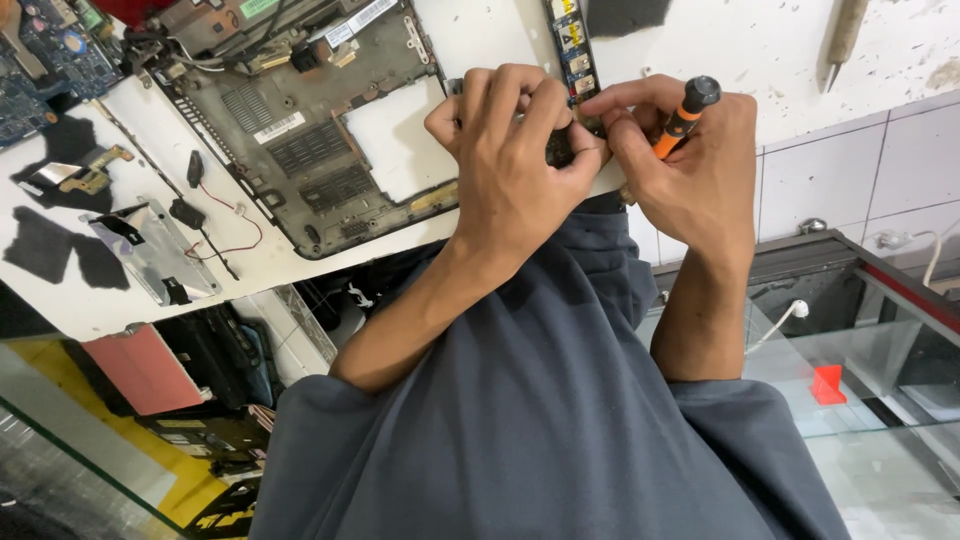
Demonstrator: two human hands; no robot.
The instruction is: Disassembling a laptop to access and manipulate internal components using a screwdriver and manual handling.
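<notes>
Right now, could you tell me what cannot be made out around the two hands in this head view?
- The small dark part under the left hand: fingers cover most of it, its kind unclear.
- The screwdriver tip: hidden inside the right hand.
- The blue circuit board: cut off by the top-left edge.
- The narrow board strip: its components are too small to identify.

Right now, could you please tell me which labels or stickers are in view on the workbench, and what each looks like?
White rectangular sticker: on the dark grey opened laptop base shell, left of centre, tilted.
White rectangular strip label: at the shell's top edge, slanted.
Small green label: top edge of the view, partly cut off.
No screens or packages show.
</notes>
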